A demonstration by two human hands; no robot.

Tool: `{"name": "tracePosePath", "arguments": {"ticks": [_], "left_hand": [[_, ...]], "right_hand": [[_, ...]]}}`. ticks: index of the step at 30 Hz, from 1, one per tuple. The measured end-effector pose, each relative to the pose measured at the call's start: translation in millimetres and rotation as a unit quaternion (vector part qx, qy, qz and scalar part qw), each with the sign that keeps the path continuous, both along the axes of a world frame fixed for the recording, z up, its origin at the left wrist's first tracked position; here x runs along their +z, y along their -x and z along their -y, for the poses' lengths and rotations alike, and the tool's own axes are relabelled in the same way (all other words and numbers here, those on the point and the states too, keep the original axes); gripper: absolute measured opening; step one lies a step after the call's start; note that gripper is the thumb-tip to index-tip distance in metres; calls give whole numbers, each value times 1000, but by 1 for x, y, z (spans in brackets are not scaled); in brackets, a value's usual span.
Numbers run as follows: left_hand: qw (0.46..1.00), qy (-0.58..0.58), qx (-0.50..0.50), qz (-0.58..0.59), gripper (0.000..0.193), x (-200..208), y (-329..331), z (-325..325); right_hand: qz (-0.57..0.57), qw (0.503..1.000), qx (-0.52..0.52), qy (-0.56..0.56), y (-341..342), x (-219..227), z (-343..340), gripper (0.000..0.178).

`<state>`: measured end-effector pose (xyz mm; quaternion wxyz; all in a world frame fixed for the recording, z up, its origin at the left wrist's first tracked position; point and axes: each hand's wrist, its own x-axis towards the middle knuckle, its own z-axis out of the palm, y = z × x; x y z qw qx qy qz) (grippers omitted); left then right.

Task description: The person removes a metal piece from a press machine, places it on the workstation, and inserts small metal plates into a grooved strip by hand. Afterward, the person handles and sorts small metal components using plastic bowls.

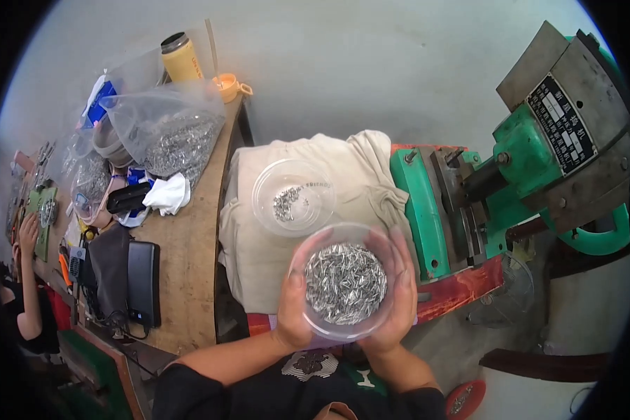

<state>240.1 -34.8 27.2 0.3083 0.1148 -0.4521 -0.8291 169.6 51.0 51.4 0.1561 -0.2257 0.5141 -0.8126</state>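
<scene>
As the clear bowl [344,234] was held at the near centre: its sides were clasped between the left hand [294,308] and the right hand [400,301], and nothing else was seen to be gripped by either.

Bowl contents: the bottom was covered by a thick layer of slender silver metal pieces [346,283]; the upper wall was left bare.

Progress: judged by the fill, a good batch had been gathered in the bowl, while a little was left in the far container and plenty in the bags.

Far container: a clear round container [266,187] was set on the beige cloth [255,269], just beyond the bowl; only a small heap [285,203] of similar pieces was held there.

Bags: at the far left, on the wooden table [189,280], many shiny pieces were held in a large plastic bag [136,115], with more in a smaller bag [89,178] beside it.

Red dish: at the near right, well apart from the hands, some small pieces were held in a red dish [479,392].

Green machine: at the right, the green machine [532,150] was touched by neither hand.
</scene>
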Motion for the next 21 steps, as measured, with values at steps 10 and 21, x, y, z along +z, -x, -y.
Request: {"name": "tracePosePath", "arguments": {"ticks": [10,21], "left_hand": [[1000,-23,1,-6,69,1,3,6],[999,-9,-13,-30,67,-3,1,5]], "right_hand": [[39,998,4,-48,5,3,4,57],[19,1000,-1,-18,2,7,2,57]]}}
